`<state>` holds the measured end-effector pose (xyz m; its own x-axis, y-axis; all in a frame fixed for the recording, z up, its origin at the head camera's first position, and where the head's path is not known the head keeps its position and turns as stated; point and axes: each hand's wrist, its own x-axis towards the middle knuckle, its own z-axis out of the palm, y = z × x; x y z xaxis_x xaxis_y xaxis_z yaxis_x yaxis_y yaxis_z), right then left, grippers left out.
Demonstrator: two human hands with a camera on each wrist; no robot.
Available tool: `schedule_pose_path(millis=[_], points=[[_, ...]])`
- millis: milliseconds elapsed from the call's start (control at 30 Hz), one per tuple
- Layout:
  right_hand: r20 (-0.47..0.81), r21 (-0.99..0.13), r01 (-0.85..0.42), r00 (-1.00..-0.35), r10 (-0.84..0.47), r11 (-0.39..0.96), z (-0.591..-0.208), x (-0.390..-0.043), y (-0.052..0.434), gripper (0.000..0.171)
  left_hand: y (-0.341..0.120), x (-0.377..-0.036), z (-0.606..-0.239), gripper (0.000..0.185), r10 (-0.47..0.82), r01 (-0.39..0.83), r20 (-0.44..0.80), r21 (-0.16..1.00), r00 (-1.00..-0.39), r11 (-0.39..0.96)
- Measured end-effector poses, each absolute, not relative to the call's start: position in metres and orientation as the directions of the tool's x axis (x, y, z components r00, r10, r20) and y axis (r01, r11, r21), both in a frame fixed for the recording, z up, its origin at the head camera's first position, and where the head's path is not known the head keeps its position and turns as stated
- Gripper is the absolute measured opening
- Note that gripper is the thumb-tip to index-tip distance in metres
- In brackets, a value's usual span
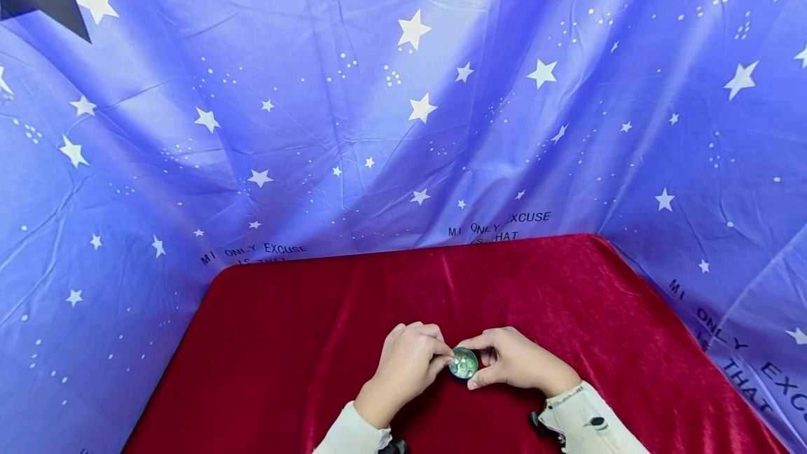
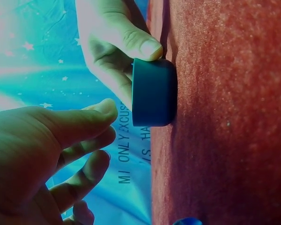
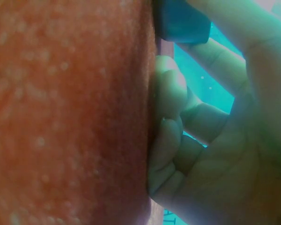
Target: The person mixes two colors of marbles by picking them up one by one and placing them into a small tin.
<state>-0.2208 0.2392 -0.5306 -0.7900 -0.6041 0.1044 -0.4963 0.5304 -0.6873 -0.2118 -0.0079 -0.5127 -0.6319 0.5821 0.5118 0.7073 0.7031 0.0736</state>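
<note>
A small round cup (image 1: 463, 364) stands on the red cloth, with shiny greenish contents or a shiny top. From the side, in the left wrist view, its wall looks plain and dark teal (image 2: 154, 93). My right hand (image 1: 513, 359) grips it between thumb and forefinger from the right; its other fingers curl near the cloth in the right wrist view. At the cup's left rim is my left hand (image 1: 412, 363), fingers loosely bent. In the left wrist view, its thumb and fingertips (image 2: 105, 108) are just apart from the cup, with nothing visible between them.
Red velvety cloth (image 1: 284, 342) covers the table. Behind and at both sides hangs a blue-purple curtain (image 1: 340, 125) printed with stars and lettering. A small blue thing (image 2: 188, 221), its kind unclear, shows at the bottom of the left wrist view.
</note>
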Motion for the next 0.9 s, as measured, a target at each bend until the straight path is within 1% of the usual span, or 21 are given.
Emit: schedule_pose_path(millis=[233,900], points=[[0.101,-0.676,-0.497,-0.794,-0.600,0.544,-0.5306,-0.2207,0.2404,0.045,-0.0083,-0.2117,-0.5110,0.009,0.577,0.703,0.512,0.078,-0.637,0.707],[0.071,-0.692,-0.467,-0.803,-0.592,0.550,-0.5329,-0.2210,0.2412,0.048,-0.0161,-0.2140,-0.5064,0.006,0.561,0.684,0.474,0.128,-0.678,0.718]])
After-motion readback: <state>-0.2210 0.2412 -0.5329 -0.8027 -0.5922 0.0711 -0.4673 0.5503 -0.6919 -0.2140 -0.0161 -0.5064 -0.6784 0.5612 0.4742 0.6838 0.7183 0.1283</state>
